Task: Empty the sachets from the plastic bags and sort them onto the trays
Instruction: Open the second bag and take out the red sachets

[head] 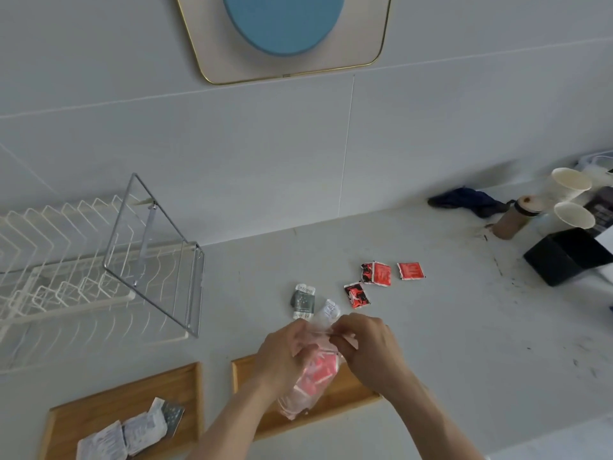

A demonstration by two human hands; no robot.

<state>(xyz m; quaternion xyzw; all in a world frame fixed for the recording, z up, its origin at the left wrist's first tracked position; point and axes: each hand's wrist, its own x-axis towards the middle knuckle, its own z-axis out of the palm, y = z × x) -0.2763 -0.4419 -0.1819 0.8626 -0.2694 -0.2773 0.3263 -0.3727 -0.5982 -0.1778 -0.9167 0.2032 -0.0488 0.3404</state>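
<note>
Both hands hold a clear plastic bag (pixel 313 376) filled with red sachets, just above the right wooden tray (pixel 335 406). My left hand (pixel 282 353) grips the bag's side and my right hand (pixel 368 346) pinches its top edge. The left wooden tray (pixel 109 406) carries several white and grey sachets (pixel 132 433). Loose on the counter beyond my hands lie several red sachets (pixel 381 273), a grey sachet (pixel 303 302) and a white sachet (pixel 331 308).
A white wire dish rack (pixel 49 277) with a clear acrylic stand (pixel 159 257) fills the left. At the far right stand paper cups (pixel 570 182), a brown cup (pixel 512 220), a black box (pixel 567 255) and a dark cloth (pixel 471 200). A tiled wall rises behind.
</note>
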